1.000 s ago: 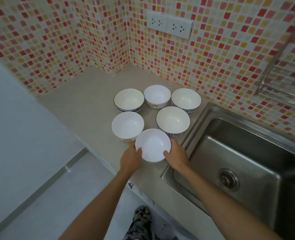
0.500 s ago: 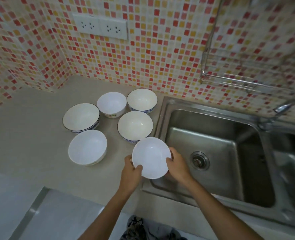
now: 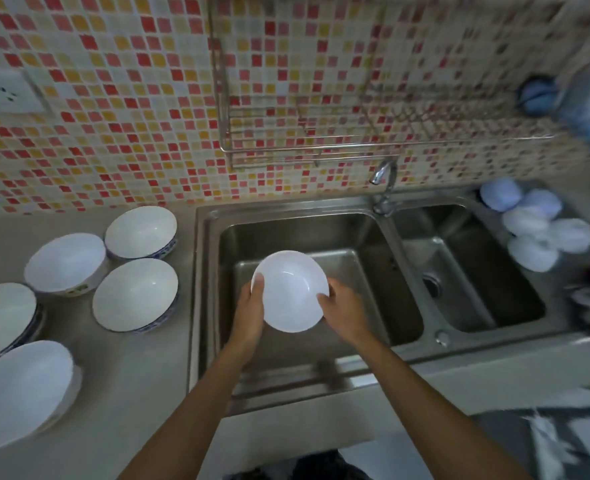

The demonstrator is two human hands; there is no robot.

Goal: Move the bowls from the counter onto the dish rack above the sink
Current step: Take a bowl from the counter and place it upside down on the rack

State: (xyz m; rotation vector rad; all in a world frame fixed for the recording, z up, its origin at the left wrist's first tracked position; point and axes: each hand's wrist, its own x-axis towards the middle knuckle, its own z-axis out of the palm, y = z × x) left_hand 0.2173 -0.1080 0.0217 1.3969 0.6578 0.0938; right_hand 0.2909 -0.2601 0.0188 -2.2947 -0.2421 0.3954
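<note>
White bowl (image 3: 291, 289), empty, clasped between left hand (image 3: 250, 311) and right hand (image 3: 343, 311) over the sink (image 3: 383, 237).

Soft, dim light is falling across the kitchen, leaving the tiled wall (image 3: 120, 109) at twelve o'clock the brightest part. The sink (image 3: 321, 237) basins are sitting in murky shadow, with faint glints running along the steel rims. The white bowl (image 3: 291, 291) at centre is catching a small curved highlight and reading fairly crisp, and so are the hands (image 3: 248, 311). Motion blur is smearing everything outward: the rack (image 3: 321, 147) wires are streaking, the bowls on the counter (image 3: 130, 393) at nine o'clock are going soft, and the pale shapes (image 3: 536, 223) at three o'clock are dissolving into smudges. Wide-angle distortion is bending the edges.
</note>
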